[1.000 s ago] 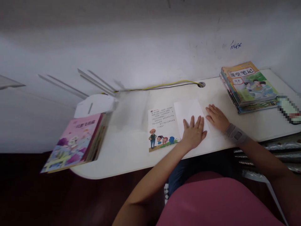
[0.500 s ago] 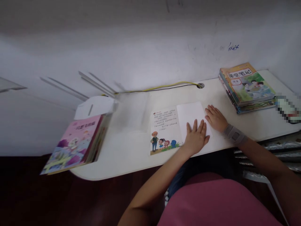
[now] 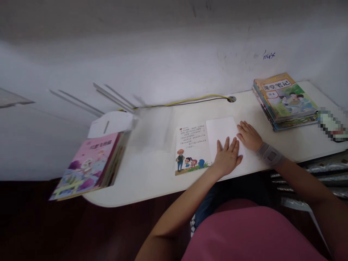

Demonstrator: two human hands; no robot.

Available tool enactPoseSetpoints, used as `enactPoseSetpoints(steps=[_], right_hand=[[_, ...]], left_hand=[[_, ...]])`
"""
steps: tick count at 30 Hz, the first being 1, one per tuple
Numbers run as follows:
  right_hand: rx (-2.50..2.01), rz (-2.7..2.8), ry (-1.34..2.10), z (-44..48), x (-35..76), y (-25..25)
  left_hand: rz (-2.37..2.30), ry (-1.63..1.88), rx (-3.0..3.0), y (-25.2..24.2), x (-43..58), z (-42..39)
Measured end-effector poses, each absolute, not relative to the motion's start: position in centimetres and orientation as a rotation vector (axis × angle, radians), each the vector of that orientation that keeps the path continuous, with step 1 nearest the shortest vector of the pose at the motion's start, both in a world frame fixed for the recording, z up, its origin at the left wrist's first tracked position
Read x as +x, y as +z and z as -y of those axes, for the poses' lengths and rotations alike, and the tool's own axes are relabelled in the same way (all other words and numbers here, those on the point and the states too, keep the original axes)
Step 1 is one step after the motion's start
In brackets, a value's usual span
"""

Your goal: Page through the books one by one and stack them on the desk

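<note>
An open booklet [image 3: 191, 139] lies on the white table [image 3: 141, 179]. Its left page carries printed text and cartoon figures, while the right page [image 3: 220, 128] is plain white. My left hand [image 3: 228, 156] rests flat on the lower part of that plain page, fingers spread. Beside the page's right edge, my right hand [image 3: 249, 136] lies flat with its fingers stretched out toward the booklet, its fingertips at or very near the edge. A grey band [image 3: 270, 155] is wrapped around my right wrist.
A stack of books [image 3: 285, 96] stands at the right, near a pixelated object [image 3: 333, 125]. Pink-covered books [image 3: 87, 163] overhang the table's left end, before a white rounded object [image 3: 110, 124]. A clear sheet or holder [image 3: 153, 128] and a yellow cable [image 3: 190, 99] lie toward the wall.
The booklet appears shifted slightly to the right, and its left page sits a little differently. Both hands stay in nearly the same places. The view has moved slightly.
</note>
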State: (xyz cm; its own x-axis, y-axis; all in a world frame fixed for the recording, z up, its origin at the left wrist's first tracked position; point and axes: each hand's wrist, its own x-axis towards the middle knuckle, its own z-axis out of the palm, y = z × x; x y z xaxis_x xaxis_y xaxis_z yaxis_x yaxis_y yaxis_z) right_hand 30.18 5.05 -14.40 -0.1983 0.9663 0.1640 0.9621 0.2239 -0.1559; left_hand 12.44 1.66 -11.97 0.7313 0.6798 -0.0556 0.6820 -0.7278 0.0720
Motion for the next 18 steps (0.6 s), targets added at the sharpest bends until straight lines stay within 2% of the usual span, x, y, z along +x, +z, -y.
enactPoseSetpoints(steps=[11,18], right_hand=[[-1.797,2.246,0.089,-5.3,30.2,-14.6],[-1.63,2.216,0.09,-4.0,32.7,-14.1]], left_hand=[[-1.086,-0.093,2.82,-11.7,12.9,-1.8],[-1.202,0.064,2.867,-10.6,10.1,-2.8]])
